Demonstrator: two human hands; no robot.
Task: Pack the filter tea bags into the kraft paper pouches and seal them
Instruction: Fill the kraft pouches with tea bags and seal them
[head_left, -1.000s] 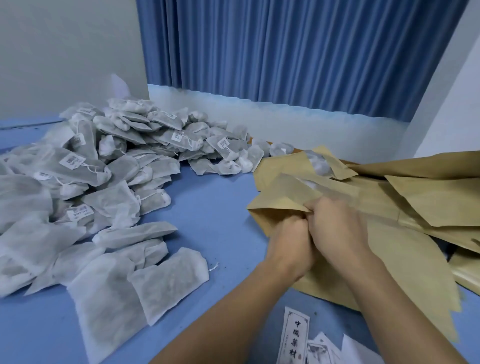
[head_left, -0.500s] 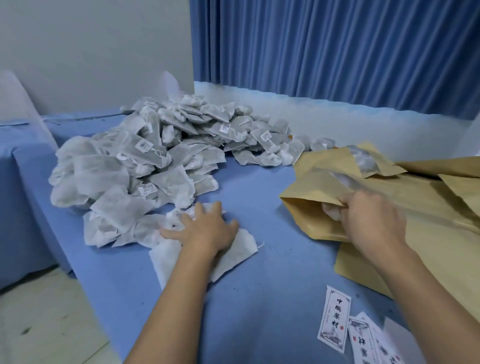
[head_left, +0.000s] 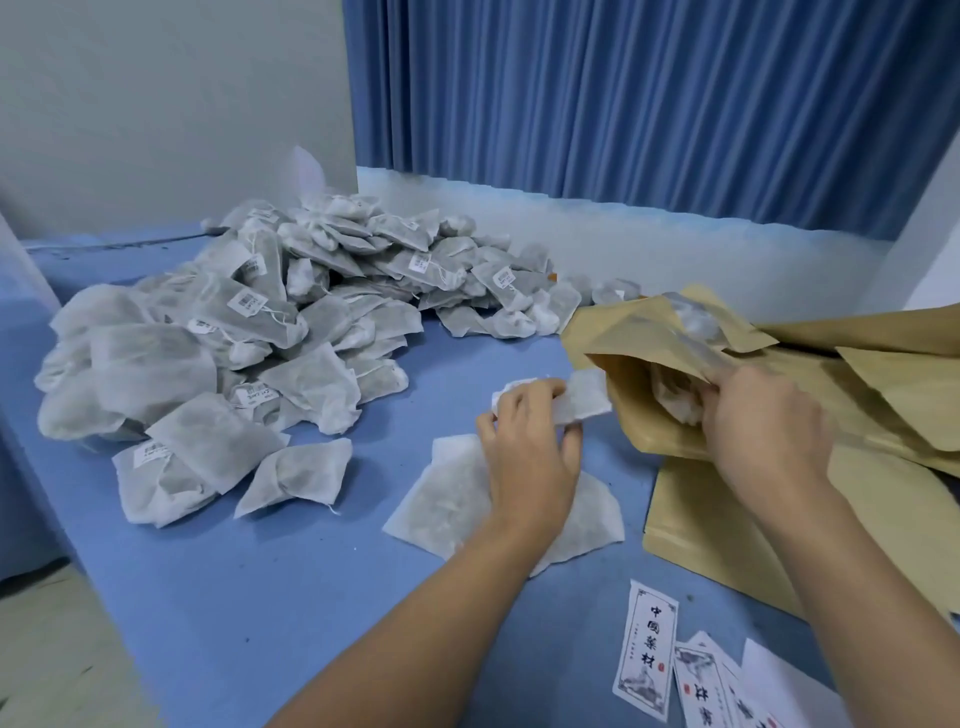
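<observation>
Nearest, spare tea bag (head_left: 441, 501) lies flat under the left wrist; left hand (head_left: 530, 457) pinches a filter tea bag (head_left: 584, 397) right at the mouth of the kraft pouch (head_left: 631, 379). The right hand (head_left: 763, 426) grips the pouch lip, spreading it. Feed it edge-first, mouth wide, past the bags inside. Beyond, tea bag pile (head_left: 260, 332).

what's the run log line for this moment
step: packing | right hand: holds kraft pouch open | left hand: holds tea bag at its mouth | seal: not yet

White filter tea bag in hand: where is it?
Head view, centre: left hand grips the white tea bag at the open mouth of the brown kraft pouch the right hand holds.
</observation>
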